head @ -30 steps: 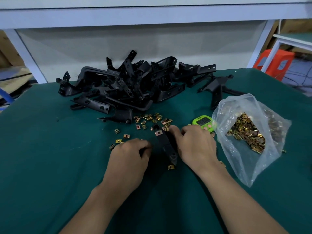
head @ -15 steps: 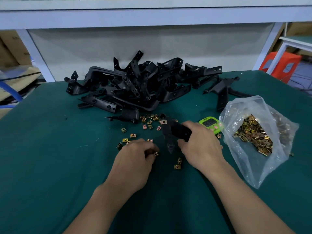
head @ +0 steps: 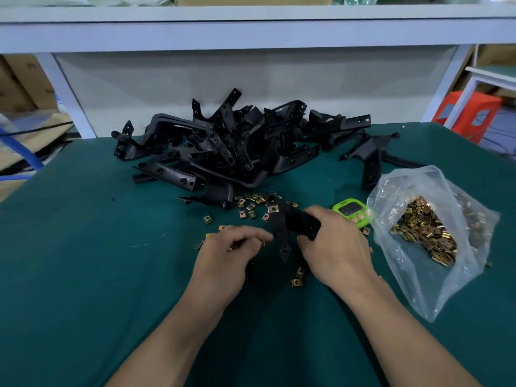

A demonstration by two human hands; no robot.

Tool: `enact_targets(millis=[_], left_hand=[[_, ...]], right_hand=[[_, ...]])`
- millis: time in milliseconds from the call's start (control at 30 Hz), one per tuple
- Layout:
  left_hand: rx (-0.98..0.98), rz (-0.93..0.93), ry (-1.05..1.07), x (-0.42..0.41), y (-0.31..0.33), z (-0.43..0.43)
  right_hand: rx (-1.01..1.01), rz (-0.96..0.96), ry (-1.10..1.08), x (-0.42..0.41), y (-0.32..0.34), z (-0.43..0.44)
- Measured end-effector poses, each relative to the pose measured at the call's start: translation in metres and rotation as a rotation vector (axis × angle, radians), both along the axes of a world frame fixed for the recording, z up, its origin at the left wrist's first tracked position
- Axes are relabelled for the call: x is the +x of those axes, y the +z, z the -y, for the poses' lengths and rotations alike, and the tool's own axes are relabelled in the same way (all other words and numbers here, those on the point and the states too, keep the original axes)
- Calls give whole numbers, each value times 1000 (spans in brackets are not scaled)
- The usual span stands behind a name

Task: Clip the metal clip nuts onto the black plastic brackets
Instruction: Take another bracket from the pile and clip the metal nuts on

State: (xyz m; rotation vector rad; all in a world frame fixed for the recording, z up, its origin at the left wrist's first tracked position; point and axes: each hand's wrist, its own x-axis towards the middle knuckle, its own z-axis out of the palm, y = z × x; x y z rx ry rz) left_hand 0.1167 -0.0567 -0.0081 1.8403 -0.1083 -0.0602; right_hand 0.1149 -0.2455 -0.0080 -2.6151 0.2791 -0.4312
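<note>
Underneath: dark green cloth tabletop [head: 83,275]
Behind: white metal shelving [head: 251,34]
Right hand [head: 335,247]: grips black plastic bracket [head: 280,236]
Left hand [head: 223,258]: curled, hold unclear

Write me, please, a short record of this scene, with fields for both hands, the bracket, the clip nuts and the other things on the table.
left hand: fingers curled beside the held bracket; whether it holds anything cannot be told
right hand: grips the held bracket
held bracket: black, one clip nut already on its far end
loose clip nuts: scattered on the green mat
bracket pile: far side of the mat
plastic bag: right side, clear, holds many clip nuts
timer: green, between right hand and bag
</note>
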Motion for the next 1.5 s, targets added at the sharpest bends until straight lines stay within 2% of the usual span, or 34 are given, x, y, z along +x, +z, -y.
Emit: enact_targets(millis=[133,367,433,533,633,800,1000,1233,1500], left_hand=[[-239,-152,61,1,2,-2],[-222,-232,-1,0,2,0],[-59,-158,14,0,0,-1],[301,111,66,-3,-1,-2],[426,234,-27,-6,-2,-2],[541,195,-167,-1,-3,-10],[463,122,-91,2,-1,-10],[51,47,35,1,3,-2],[-300,-112,2,1,4,2]], right_hand=[[14,-2,-4,0,0,0],[6,19,6,-1,-1,-1],[2,27,-3,-1,-2,-1],[22,54,-32,1,-2,0],[59,73,-45,2,-2,3],[59,77,-36,1,-2,3],[48,67,-27,1,-2,4],[22,71,-21,2,-3,4],[30,64,-20,1,-2,1]])
